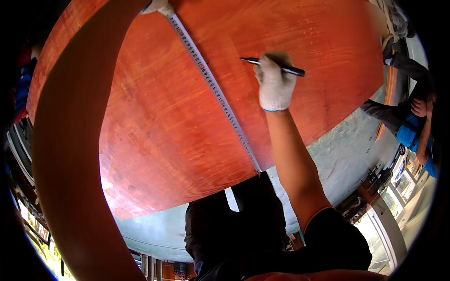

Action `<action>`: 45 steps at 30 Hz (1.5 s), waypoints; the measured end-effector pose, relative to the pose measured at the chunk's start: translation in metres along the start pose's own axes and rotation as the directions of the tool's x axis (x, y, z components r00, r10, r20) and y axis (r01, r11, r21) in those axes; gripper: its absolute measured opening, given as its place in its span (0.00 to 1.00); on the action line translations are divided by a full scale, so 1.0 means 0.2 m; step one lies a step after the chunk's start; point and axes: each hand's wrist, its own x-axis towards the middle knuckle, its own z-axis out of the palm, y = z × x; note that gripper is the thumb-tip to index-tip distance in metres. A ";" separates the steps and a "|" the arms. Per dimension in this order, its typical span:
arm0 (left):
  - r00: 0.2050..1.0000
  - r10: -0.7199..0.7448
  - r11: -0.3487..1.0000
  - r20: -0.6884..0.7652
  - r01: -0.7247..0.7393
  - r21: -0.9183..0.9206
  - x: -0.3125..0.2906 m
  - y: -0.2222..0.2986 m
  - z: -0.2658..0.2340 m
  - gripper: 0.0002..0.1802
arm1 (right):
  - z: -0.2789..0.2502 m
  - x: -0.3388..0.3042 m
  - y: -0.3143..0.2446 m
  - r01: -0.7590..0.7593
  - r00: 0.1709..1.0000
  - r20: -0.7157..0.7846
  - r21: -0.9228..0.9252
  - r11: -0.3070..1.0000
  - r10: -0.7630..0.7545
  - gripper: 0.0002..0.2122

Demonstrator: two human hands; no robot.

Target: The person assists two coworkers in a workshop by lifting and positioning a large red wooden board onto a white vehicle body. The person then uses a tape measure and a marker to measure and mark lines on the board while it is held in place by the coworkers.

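1. Reddish-orange wooden board [154,126], grained and shiny toward its near left corner, fills most of the view.
2. Across it runs a pale tape measure [211,80] with dark markings, slanting from the upper edge of the view down to the board's near edge, where its end meets the dark trousers [234,206] of the wearer.
3. At the tape's far end is the left hand [161,7], in a whitish glove and partly cut off by the upper edge of the view. It touches the tape; whether the fingers are closed on it, I cannot tell.
4. Right of the tape and apart from it, the right hand [276,86] wears a whitish glove with a blue cuff edge. Its fingers are closed around a black marker [295,71], whose narrower end points left toward the tape.
5. Beyond the board's near edges shows a pale grey-green floor [337,145].
6. Farther right is another person [396,114], in dark trousers and blue clothing.
7. Bright glazed panels [375,239] stand at lower right.
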 end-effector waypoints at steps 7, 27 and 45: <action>0.984 0.151 0.868 0.098 -0.084 -0.490 -0.22 0.18 -0.30 0.17 | -0.94 0.09 -0.22 -0.122 0.951 -0.285 -0.002 0.992 0.117 0.06; 0.984 0.166 0.754 0.071 -0.080 -0.652 1.24 1.87 -1.87 0.18 | -3.30 0.86 -1.04 0.005 0.873 -0.469 0.286 0.958 0.135 0.09; 0.947 0.157 0.934 -0.279 -0.234 -0.269 2.07 2.04 -2.03 0.20 | -3.33 1.15 -0.94 -0.045 0.861 -0.466 0.327 0.944 0.203 0.08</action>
